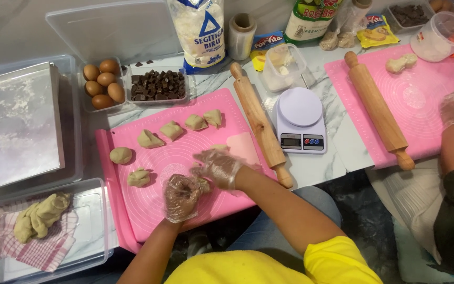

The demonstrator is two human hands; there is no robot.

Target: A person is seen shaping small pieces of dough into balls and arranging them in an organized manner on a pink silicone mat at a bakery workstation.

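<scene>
Both gloved hands are shaping a dough piece (204, 184) over the pink mat (148, 210), left hand (181, 197) cupping it closed, right hand (217, 167) open-fingered pressing; next likely needing folding shut.

This is a home kitchen set up for baking. A grey marbled worktop (337, 113) carries two pink silicone pastry mats (148, 205), long wooden rolling pins (261, 125), a small white digital kitchen scale (300, 121), a clear plastic tub of brown eggs (102, 83), a tub of dark chocolate chunks (157, 85), a tall white flour bag (202, 32) and pale dough portions (172, 130).
</scene>
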